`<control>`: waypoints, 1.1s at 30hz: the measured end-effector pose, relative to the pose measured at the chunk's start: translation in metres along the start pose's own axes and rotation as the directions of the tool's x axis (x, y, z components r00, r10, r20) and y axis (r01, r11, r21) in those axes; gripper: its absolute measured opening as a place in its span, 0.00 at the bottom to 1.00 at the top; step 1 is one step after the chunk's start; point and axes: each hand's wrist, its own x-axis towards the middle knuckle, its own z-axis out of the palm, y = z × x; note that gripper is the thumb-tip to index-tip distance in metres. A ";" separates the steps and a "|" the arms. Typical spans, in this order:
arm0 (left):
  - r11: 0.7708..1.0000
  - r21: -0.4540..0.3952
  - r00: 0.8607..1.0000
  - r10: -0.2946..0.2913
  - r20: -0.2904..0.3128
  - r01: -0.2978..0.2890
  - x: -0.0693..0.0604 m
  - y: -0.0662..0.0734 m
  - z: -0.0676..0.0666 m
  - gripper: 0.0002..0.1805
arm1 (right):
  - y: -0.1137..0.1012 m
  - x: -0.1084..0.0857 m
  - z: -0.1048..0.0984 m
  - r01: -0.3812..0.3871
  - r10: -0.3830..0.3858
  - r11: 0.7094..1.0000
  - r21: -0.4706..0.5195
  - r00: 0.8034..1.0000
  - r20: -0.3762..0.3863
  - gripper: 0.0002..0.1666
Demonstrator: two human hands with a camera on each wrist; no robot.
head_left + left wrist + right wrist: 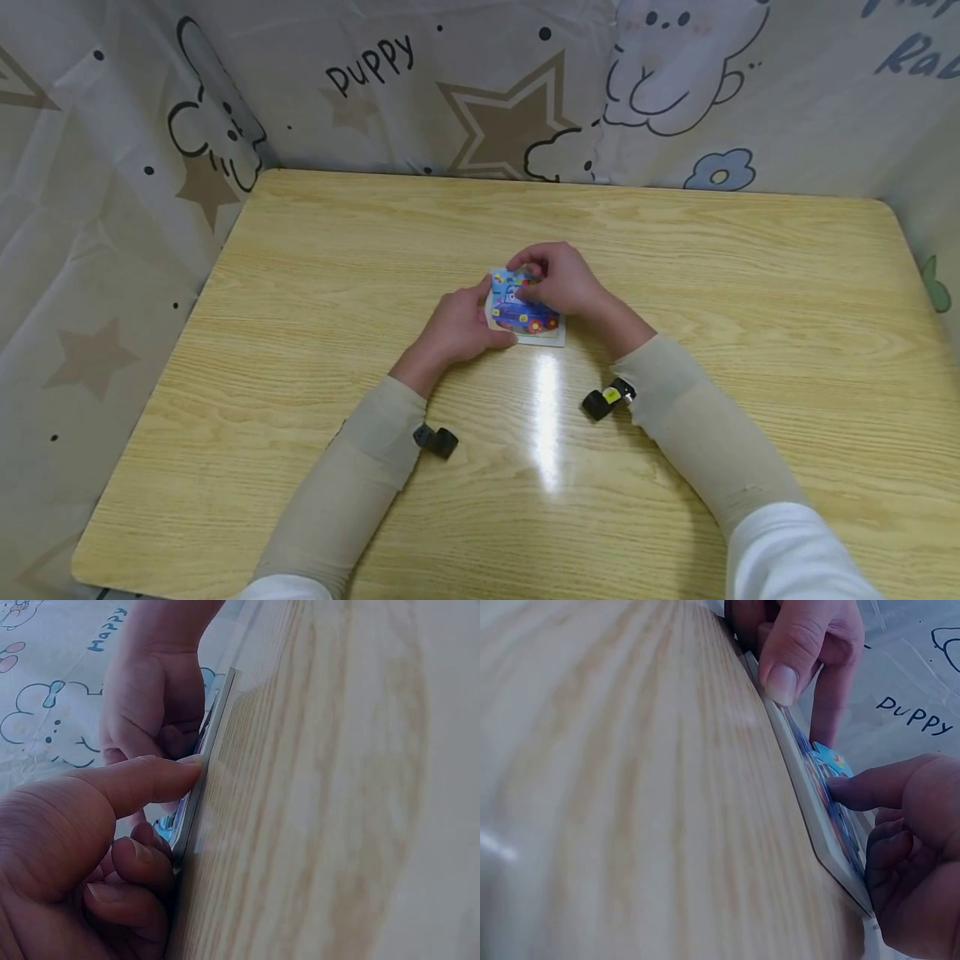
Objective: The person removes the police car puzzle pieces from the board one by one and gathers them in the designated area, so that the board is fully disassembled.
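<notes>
A small jigsaw puzzle [536,321] with a blue vehicle picture and a white border lies flat on the table. My left hand [461,323] grips its left side, thumb on the near edge and fingers along the left edge. Over the upper part of the puzzle, my right hand [562,279] has its thumb and index finger bent around a light-blue puzzle piece [829,759] at the far left corner. That piece stands slightly raised from the board in the right wrist view. Its contact with the index fingertip is hidden there.
The wood-grain table [337,258] extends around both hands. A printed curtain [300,100] with stars and animals hangs behind and along the left side. Small black wrist cameras, such as the right one [597,405], sit just above the tabletop.
</notes>
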 end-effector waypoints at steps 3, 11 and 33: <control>1.000 0.001 1.000 0.002 0.001 -0.002 0.000 0.000 0.000 0.58 | 0.000 0.000 0.001 -0.001 0.001 1.000 -0.005 1.000 -0.009 0.15; 1.000 -0.004 1.000 0.003 0.006 -0.003 -0.001 0.001 0.000 0.57 | 0.002 -0.003 0.003 0.051 -0.053 0.998 -0.048 0.998 -0.034 0.15; 1.000 0.011 1.000 -0.011 0.011 0.011 -0.002 0.004 -0.001 0.57 | 0.004 -0.001 0.002 0.082 -0.082 0.992 -0.095 0.997 -0.001 0.15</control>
